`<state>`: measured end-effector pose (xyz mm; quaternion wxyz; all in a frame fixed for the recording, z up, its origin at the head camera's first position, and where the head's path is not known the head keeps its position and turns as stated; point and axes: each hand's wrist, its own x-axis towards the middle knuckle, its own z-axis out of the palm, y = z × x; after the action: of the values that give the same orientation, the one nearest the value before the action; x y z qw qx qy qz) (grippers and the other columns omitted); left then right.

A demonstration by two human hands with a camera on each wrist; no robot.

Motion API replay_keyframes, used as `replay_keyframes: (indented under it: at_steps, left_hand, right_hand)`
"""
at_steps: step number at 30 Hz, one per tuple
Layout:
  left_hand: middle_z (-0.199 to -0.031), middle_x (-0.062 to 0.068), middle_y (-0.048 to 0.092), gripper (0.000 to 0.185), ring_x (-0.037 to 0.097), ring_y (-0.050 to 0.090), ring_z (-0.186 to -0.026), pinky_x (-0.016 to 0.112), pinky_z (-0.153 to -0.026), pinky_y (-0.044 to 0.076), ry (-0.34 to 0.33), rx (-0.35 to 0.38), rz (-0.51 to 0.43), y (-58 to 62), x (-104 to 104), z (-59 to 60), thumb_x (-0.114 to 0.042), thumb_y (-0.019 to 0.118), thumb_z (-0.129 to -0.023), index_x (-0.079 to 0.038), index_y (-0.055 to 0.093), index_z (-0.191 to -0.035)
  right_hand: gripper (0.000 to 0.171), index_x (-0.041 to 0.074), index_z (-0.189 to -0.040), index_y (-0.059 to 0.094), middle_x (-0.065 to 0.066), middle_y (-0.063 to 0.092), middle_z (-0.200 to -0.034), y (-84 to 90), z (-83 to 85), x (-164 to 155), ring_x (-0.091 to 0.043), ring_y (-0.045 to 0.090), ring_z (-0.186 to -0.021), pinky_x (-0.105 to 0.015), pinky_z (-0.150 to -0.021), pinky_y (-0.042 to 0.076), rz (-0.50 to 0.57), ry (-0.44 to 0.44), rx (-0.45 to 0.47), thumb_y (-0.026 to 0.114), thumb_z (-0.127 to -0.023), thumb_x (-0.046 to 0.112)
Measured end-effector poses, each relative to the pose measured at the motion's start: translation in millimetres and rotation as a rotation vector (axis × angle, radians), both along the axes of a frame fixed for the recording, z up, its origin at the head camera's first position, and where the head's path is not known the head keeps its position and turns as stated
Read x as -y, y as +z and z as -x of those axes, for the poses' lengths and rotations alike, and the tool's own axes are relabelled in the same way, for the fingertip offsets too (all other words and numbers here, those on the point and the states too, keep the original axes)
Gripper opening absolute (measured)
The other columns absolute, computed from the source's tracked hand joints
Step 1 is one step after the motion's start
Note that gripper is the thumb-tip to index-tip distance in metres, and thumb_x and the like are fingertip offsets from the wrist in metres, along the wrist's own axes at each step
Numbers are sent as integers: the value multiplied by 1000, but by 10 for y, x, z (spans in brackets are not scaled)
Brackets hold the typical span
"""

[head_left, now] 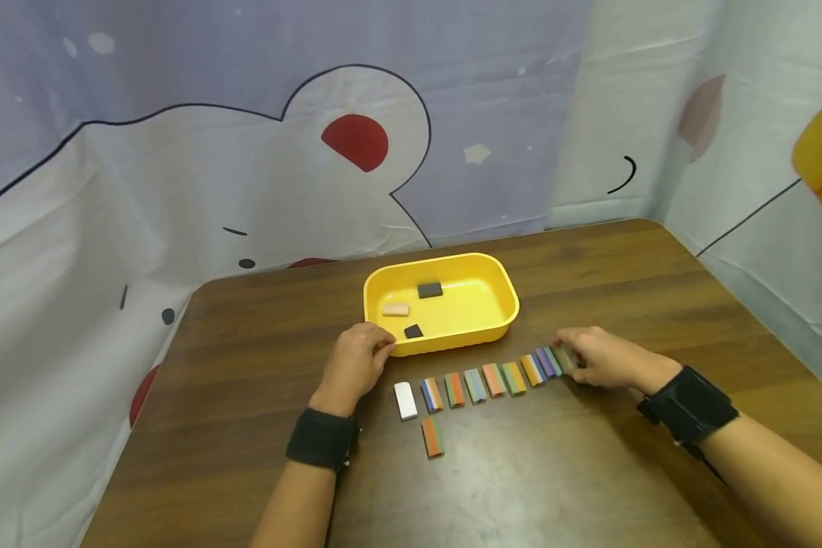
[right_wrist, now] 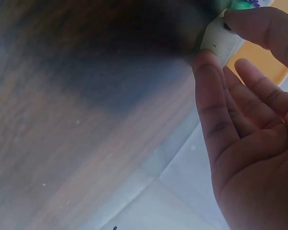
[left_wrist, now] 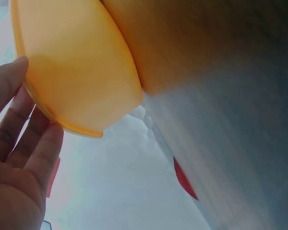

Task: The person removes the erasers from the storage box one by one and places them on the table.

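Note:
My left hand (head_left: 358, 363) grips the near left corner of a yellow plastic tray (head_left: 452, 343), and the left wrist view shows the thumb and fingers at the tray's rim (left_wrist: 77, 130). At the right end of a row of small striped blocks, my right hand (head_left: 601, 356) pinches a pale greenish block (right_wrist: 218, 40) between thumb and fingertips. Beside it in the row lies a purple and green block (head_left: 548, 362). A plain white block (head_left: 406, 401) forms the row's left end. One orange and green block (head_left: 432, 438) lies by itself, nearer to me.
Inside the tray are a black block (head_left: 429, 290), a beige piece (head_left: 395, 310) and a smaller black piece (head_left: 413, 332). The brown wooden table (head_left: 520, 472) reaches back to a printed curtain (head_left: 493, 114).

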<state>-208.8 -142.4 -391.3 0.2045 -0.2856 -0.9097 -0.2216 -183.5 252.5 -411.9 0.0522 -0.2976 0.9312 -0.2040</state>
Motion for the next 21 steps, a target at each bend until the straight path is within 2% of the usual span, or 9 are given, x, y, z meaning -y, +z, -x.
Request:
replay_keyframes:
  at_steps: [15,21]
  left_hand:
    - [-84,5,69,5,23,64,-83,37,-78,53,1,29,4,18,-17,10,-4,77,-82,-4,75,-86]
    - [-84,5,70,5,24,64,-83,37,-79,53,11,47,-3,3,-10,7,-3,77,-81,-4,75,-85]
  right_hand:
    - [34,-5,-108,63,-4,61,-94,-20,13,-9,-10,51,-74,-26,-60,47,-11,17,-47,72,-76,-6]
    - [34,-3,-109,64,-3,61,-94,-2,31,-1,-11,52,-75,-27,-61,48,-31,15,-20,75,-78,-3]
